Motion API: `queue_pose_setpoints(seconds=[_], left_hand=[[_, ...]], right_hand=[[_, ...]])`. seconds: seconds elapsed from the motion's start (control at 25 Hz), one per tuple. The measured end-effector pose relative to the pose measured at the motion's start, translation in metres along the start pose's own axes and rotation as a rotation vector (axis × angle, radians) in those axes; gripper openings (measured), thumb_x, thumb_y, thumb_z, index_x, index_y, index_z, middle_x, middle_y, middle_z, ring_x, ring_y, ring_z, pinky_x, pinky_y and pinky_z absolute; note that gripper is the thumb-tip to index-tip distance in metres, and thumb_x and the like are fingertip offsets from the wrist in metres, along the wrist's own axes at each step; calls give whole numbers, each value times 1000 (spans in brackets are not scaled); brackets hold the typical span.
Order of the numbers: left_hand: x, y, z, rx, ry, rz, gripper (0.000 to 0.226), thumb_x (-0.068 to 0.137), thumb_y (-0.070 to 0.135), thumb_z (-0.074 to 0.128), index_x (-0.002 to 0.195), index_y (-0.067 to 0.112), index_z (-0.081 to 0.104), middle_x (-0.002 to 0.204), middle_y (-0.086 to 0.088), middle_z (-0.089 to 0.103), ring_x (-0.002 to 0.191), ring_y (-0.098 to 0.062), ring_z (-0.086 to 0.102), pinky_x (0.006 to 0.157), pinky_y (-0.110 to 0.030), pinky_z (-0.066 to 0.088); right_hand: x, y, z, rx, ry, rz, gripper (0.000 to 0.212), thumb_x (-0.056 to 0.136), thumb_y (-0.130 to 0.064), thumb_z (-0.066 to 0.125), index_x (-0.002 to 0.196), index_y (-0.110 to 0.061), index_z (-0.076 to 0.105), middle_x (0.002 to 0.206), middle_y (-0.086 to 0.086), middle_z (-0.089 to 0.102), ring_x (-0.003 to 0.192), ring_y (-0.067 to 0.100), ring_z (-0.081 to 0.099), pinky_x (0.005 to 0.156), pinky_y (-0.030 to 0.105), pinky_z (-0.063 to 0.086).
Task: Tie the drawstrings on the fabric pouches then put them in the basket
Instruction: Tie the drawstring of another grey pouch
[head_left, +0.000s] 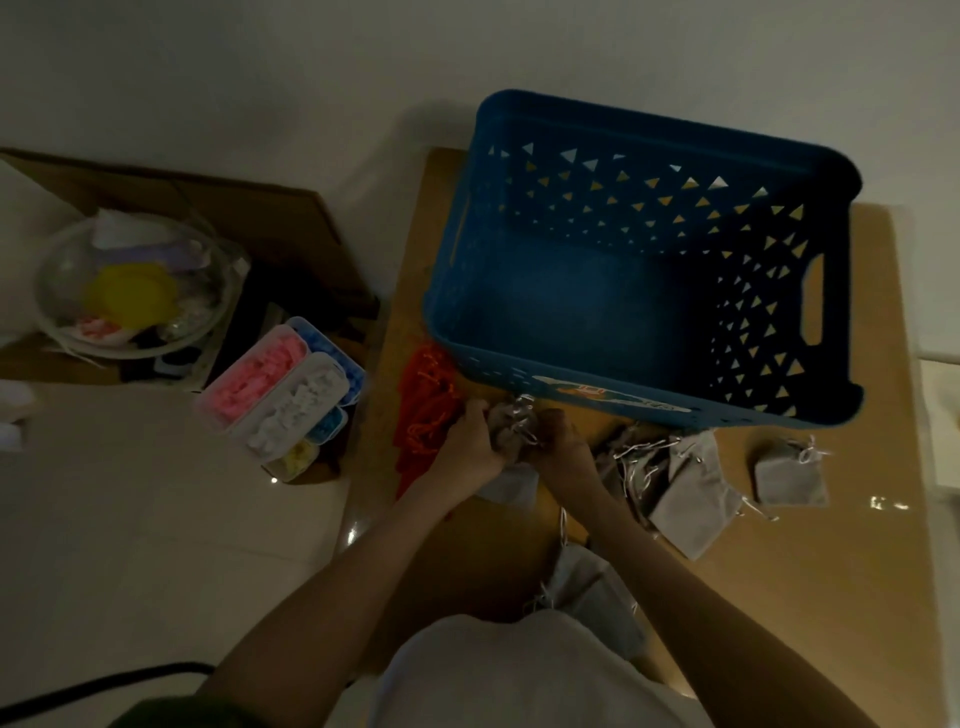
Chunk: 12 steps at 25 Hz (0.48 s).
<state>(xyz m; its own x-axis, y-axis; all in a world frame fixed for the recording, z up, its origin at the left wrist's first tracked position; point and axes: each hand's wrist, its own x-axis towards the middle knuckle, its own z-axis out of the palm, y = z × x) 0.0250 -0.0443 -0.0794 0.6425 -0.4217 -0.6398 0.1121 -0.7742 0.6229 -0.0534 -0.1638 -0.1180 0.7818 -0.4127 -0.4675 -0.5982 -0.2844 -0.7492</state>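
Left hand (470, 441) gripped the body of a small grey fabric pouch (505, 441), fingers curled round it. Right hand (563, 441) was closed at the pouch's neck on the thin white drawstrings (524, 415); the light was too dim to make out the exact finger positions. The pouch was held just above the brown counter (831, 597), close against the near wall of the blue perforated plastic basket (649, 124).

Judgement: step in hand is the tying. To do it well, keep the neck gathered tight with the left hand and draw both cords evenly before knotting. Cords are fine and tangle easily.

Basket: no pouch showed on its lit floor; the right side was in shadow. Task judged to be near the start.

Left of the hands, a heap of red drawstring pouches (426, 415). To the right, a loose pile of grey pouches (685, 483), and one grey pouch apart (789, 478).

On the floor further left, a clear compartment box (280, 395) held pink, white, blue and yellow pieces. A clear round bowl (135, 286) held a yellow object and mixed items.
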Motion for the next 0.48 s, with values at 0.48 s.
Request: queue_pose_setpoints(seconds=[0.48], left_hand=[[-38,12,8,137,284,84,39,91,30,57,122,10,45,118,-6,48,105,-22,51,84,-31,43]], right_hand=[[-48,5,-53,-202,-191,20,33,88,-5,62,119,-2,53,103,12,60,96,25,61,71,20,46]])
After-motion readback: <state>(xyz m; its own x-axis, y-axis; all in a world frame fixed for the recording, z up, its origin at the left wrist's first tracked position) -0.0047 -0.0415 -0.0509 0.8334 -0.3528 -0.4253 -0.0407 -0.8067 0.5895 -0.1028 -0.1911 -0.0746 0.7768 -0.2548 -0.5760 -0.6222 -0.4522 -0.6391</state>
